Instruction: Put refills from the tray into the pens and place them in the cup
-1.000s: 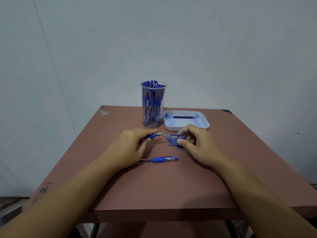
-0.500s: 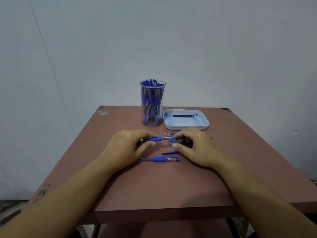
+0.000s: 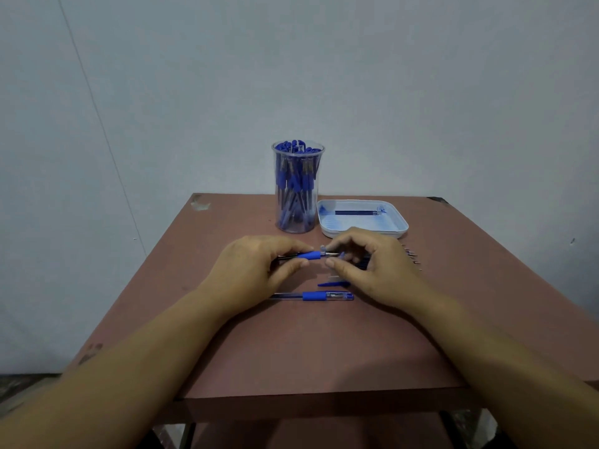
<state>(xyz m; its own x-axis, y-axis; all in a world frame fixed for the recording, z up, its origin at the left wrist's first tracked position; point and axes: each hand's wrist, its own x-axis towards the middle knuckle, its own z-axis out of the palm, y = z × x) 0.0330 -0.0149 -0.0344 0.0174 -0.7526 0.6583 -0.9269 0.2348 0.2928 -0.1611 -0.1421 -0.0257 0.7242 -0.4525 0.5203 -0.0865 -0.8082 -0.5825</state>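
Observation:
My left hand (image 3: pixel 256 270) grips a pen barrel with a blue grip (image 3: pixel 310 255), held level over the table. My right hand (image 3: pixel 369 267) pinches a clear pen cap (image 3: pixel 334 254) that sits over the pen's tip. A capped blue pen (image 3: pixel 312 296) lies on the table just in front of both hands, and a loose blue cap (image 3: pixel 334 283) lies beside my right thumb. The clear cup (image 3: pixel 297 189), full of blue pens, stands at the back. Right of it the white tray (image 3: pixel 397 226) holds one refill (image 3: pixel 355 212).
Several thin refill tips (image 3: pixel 412 256) stick out on the table behind my right hand. The brown table (image 3: pixel 308 351) ends close to my forearms at the front edge. A pale wall stands behind the table.
My hands came together: the right hand brought the clear cap onto the tip of the pen in my left hand. A blue cap now lies free beside my right thumb.

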